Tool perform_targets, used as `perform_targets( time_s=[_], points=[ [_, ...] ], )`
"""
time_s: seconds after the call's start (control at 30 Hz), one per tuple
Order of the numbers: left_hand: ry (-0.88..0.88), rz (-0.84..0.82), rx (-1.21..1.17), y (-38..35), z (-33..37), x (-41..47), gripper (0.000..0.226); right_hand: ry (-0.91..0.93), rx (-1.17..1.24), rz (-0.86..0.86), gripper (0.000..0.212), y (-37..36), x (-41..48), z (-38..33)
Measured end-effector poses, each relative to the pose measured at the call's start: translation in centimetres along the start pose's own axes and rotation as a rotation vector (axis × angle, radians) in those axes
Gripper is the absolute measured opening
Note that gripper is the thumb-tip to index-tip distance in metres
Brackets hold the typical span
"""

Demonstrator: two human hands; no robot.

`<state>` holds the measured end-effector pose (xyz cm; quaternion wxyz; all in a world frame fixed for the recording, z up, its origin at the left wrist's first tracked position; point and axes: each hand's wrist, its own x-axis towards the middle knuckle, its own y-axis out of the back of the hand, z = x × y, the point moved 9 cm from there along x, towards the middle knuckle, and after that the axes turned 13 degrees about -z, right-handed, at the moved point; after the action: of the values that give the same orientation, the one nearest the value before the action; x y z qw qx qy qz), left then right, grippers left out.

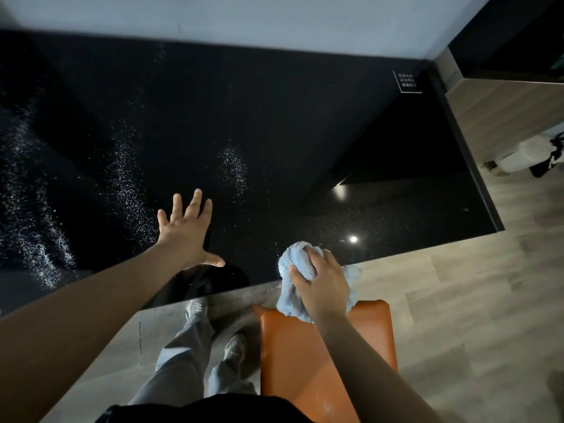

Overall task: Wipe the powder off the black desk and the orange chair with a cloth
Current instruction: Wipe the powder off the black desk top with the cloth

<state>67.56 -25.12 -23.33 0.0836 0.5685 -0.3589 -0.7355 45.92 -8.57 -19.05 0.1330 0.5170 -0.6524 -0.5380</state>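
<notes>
the orange chair (305, 361) is standing nearest, on the wood floor (457, 300) just beside the black surface (290, 132). above the chair's far edge the right hand (325, 285) is gripping a bunched light-blue cloth (294, 261), its fingers (314, 251) curling round it at the surface's near edge. further left, the left hand (186, 230) is resting flat on the surface, its fingers (195, 203) spreading straight and holding nothing. white powder (128, 184) is lying in streaks beyond and left of it.
</notes>
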Motion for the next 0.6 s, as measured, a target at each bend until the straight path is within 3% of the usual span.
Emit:
perform_targets(
  time_s=[0.43, 0.53, 0.6],
  points=[
    [0.009, 0.008, 0.027, 0.1, 0.0, -0.1, 0.138, -0.076, 0.003, -0.079, 0.03, 0.0, -3.8, 2.0],
    [0.006, 0.004, 0.024, 0.2, 0.1, -0.2, 0.138, -0.035, -0.003, -0.191, 0.033, 0.2, -3.4, 1.3],
    [0.004, -0.004, 0.029, 0.3, 0.1, -0.4, 0.137, -0.075, 0.049, -0.107, 0.037, 1.6, -3.0, 1.3]
  ],
)
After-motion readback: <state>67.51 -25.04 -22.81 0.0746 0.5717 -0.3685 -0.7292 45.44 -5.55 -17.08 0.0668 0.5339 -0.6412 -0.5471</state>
